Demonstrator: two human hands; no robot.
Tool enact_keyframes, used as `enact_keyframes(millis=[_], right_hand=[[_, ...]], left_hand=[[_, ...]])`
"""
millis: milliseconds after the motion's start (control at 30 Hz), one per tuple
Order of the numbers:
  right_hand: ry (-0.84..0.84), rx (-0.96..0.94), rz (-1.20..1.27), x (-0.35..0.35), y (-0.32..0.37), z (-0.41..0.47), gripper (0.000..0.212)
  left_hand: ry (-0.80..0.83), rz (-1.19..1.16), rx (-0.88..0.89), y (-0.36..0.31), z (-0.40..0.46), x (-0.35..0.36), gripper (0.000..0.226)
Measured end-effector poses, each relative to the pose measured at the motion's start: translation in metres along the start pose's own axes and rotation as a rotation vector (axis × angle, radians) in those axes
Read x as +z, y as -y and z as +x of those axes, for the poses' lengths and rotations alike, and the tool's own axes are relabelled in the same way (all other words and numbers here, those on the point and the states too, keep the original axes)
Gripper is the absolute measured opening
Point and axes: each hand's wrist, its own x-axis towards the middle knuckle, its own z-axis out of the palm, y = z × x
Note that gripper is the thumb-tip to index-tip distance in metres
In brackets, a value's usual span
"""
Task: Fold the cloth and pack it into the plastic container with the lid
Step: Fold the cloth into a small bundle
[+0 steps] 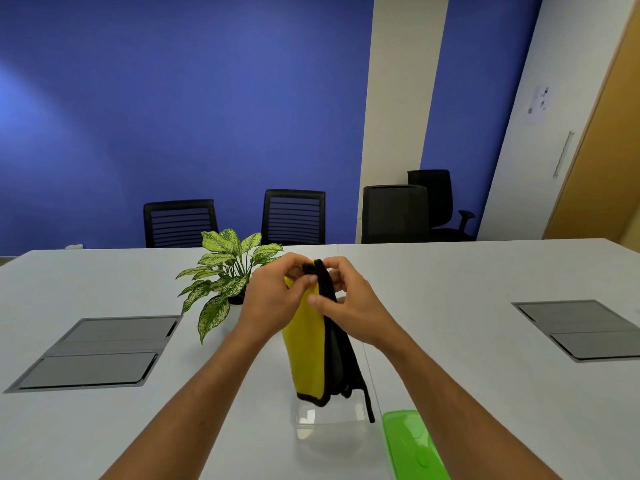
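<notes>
A yellow cloth (306,355) with black edging and a dark grey back hangs folded lengthwise in the air above the table. My left hand (273,299) pinches its top edge from the left, and my right hand (349,303) grips the same top edge from the right, so the hands almost touch. Directly below the cloth's lower end a clear plastic container (329,415) stands open on the table. Its green lid (414,445) lies flat on the table to the right of the container.
A potted plant (225,275) with speckled leaves stands just behind my left hand. Grey cable hatches (100,351) (581,329) are set into the white table (450,289) at left and right. Black office chairs (294,216) line the far side.
</notes>
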Motion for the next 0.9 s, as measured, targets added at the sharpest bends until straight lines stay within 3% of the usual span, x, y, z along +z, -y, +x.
enact_keyframes(millis=[133, 267, 333, 433, 667, 733, 833, 900], right_hand=[[0.064, 0.023, -0.007, -0.005, -0.006, -0.006, 0.048], [0.021, -0.019, -0.008, -0.008, -0.005, -0.010, 0.049], [-0.013, -0.031, -0.007, -0.011, -0.006, -0.012, 0.051], [-0.084, -0.025, -0.008, -0.018, -0.011, -0.016, 0.050], [-0.201, -0.017, 0.112, -0.038, -0.025, -0.024, 0.034], [-0.224, -0.007, 0.187, -0.040, -0.028, -0.025, 0.031], [-0.249, 0.041, 0.304, -0.040, -0.033, -0.022, 0.028], [-0.272, 0.083, 0.399, -0.038, -0.035, -0.020, 0.029]], left_hand=[[-0.002, 0.086, 0.046, 0.006, 0.001, 0.000, 0.027], [0.358, -0.112, -0.088, 0.015, 0.006, -0.011, 0.063], [0.541, -0.121, -0.154, 0.023, 0.008, -0.016, 0.061], [0.622, -0.064, -0.189, 0.037, 0.006, -0.020, 0.036], [0.575, -0.072, -0.243, 0.071, -0.002, -0.037, 0.019], [0.504, -0.249, -0.341, 0.079, -0.014, -0.038, 0.023], [0.370, -0.717, -0.553, 0.085, -0.036, -0.026, 0.060], [0.346, -0.906, -0.645, 0.084, -0.049, -0.011, 0.074]])
